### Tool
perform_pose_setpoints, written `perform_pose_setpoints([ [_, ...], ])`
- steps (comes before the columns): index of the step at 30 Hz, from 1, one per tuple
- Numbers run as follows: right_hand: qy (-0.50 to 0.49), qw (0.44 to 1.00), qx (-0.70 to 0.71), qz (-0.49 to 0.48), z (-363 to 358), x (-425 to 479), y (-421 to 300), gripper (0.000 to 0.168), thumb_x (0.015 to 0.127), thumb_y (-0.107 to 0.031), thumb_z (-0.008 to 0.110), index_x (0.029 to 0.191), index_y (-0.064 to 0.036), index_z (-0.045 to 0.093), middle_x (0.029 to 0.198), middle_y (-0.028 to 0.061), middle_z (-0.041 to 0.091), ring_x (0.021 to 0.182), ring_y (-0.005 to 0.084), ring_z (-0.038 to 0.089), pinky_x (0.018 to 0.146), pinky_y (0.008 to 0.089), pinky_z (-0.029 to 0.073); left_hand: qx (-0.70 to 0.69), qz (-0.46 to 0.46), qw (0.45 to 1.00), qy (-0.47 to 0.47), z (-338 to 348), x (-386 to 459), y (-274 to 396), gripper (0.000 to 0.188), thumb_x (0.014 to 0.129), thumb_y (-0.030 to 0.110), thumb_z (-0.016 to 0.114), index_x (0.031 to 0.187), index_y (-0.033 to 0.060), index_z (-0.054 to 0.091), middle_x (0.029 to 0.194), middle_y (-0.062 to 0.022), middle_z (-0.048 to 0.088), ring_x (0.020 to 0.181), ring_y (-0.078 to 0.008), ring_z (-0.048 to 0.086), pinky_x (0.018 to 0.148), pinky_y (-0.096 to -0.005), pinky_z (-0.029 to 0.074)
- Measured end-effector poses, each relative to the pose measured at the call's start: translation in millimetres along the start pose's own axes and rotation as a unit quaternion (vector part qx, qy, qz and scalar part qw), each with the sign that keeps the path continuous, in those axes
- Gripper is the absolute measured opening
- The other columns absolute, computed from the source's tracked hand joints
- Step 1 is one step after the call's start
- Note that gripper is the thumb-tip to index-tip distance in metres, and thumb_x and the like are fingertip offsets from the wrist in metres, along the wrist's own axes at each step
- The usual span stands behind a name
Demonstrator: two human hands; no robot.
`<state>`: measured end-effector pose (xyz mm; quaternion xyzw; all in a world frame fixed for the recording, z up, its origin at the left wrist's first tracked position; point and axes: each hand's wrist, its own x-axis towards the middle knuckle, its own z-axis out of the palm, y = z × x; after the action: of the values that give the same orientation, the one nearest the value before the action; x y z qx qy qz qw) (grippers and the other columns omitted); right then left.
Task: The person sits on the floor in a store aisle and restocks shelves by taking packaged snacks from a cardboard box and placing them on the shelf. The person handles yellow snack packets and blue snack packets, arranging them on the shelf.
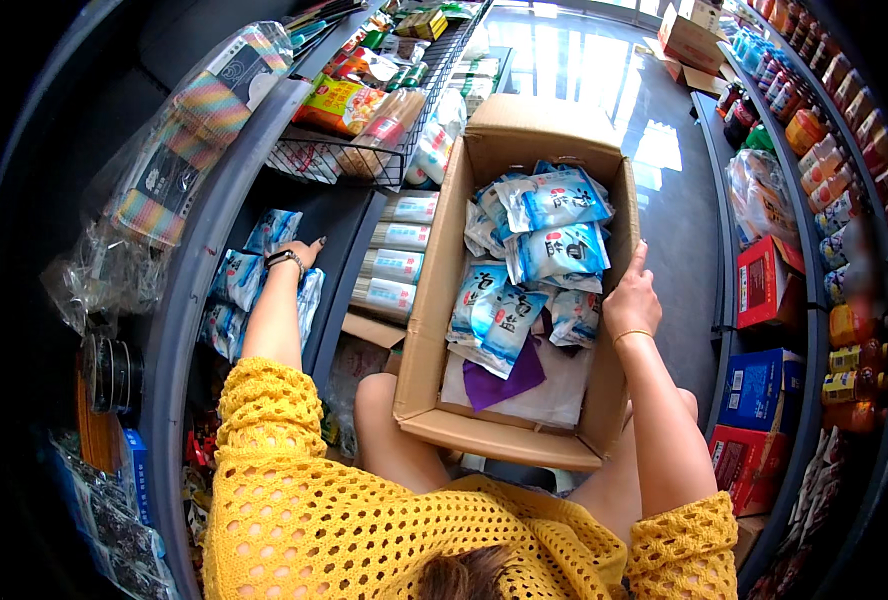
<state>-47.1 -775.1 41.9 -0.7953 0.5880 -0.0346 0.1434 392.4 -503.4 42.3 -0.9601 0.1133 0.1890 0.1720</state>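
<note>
An open cardboard box [423, 330] rests tilted on my thighs, holding several blue-and-white plastic packets [556, 251] and a purple cloth or sheet [505, 375]. My right hand [633, 300] grips the box's right wall, with the index finger laid along its rim. On a dark shelf at the left, my left hand [301, 253] reaches in among similar blue packets [238, 279]. It touches or lies just beside the rearmost one; the fingers are partly spread, and whether they hold a packet cannot be told.
A wire basket [403, 161] of packaged food juts out above the left shelf. Bundled noodle-like packs [393, 266] lie between shelf and box. Shelves of bottles, a red carton [770, 281] and a blue carton [759, 390] stand to the right. Another cardboard box [688, 41] is farther back.
</note>
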Motion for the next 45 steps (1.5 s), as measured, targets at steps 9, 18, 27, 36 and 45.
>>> perform_pose_setpoints([
  [9, -0.007, 1.0, 0.0, 0.005, 0.4, 0.4, -1.9, 0.089, 0.072, -0.015, 0.069, 0.142, -0.014, 0.015, 0.109, 0.0154, 0.054, 0.088, 0.0315, 0.063, 0.072, 0.0407, 0.053, -0.274, 0.303, 0.796, 0.447, 6.6, -82.6, 68.4, 0.029, 0.082, 0.019, 0.055, 0.107, 0.0039, 0.055, 0.106, -0.0153, 0.058, 0.101, -0.0309, 0.053, 0.086, -0.039, 0.043],
  [18, 0.007, 1.0, -0.007, 0.004, 1.0, -1.6, 2.2, 0.089, 0.071, -0.016, 0.071, 0.141, -0.014, 0.016, 0.109, 0.0157, 0.055, 0.09, 0.0314, 0.063, 0.073, 0.0406, 0.053, -0.16, 0.417, 0.887, 0.12, 64.0, -248.9, 176.3, 0.074, 0.072, 0.03, 0.07, 0.123, -0.0058, 0.029, 0.104, -0.0283, 0.055, 0.095, -0.0386, 0.058, 0.079, -0.0433, 0.048],
  [27, -0.002, 1.0, 0.001, 0.007, -3.2, -0.9, -2.0, 0.083, 0.074, -0.013, 0.063, 0.142, -0.015, 0.016, 0.109, 0.0162, 0.055, 0.09, 0.0321, 0.063, 0.073, 0.0416, 0.052, -0.063, 0.351, 0.923, 0.141, 114.2, -218.8, 186.6, 0.043, 0.074, 0.007, 0.058, 0.108, -0.0131, 0.041, 0.088, -0.0269, 0.062, 0.077, -0.0331, 0.066, 0.066, -0.0361, 0.054],
  [36, -0.002, 1.0, 0.006, 0.004, -5.2, -2.6, -0.3, 0.079, 0.076, -0.012, 0.06, 0.142, -0.014, 0.017, 0.109, 0.0164, 0.055, 0.091, 0.0331, 0.063, 0.074, 0.0422, 0.052, 0.114, 0.407, 0.894, 0.149, 124.1, -304.9, 180.5, 0.081, 0.076, 0.049, 0.061, 0.132, -0.0039, 0.036, 0.137, -0.0234, 0.032, 0.126, -0.0411, 0.031, 0.093, -0.0522, 0.037],
  [45, 0.009, 1.0, 0.002, 0.001, -0.6, 0.7, 2.0, 0.074, 0.078, -0.013, 0.059, 0.141, -0.014, 0.019, 0.109, 0.0161, 0.055, 0.09, 0.0321, 0.063, 0.073, 0.0419, 0.052, 0.166, 0.526, 0.825, 0.121, 123.0, -265.5, 154.0, 0.098, 0.069, 0.058, 0.065, 0.144, 0.0153, 0.019, 0.149, -0.0173, 0.012, 0.134, -0.046, 0.006, 0.106, -0.0539, 0.018],
])
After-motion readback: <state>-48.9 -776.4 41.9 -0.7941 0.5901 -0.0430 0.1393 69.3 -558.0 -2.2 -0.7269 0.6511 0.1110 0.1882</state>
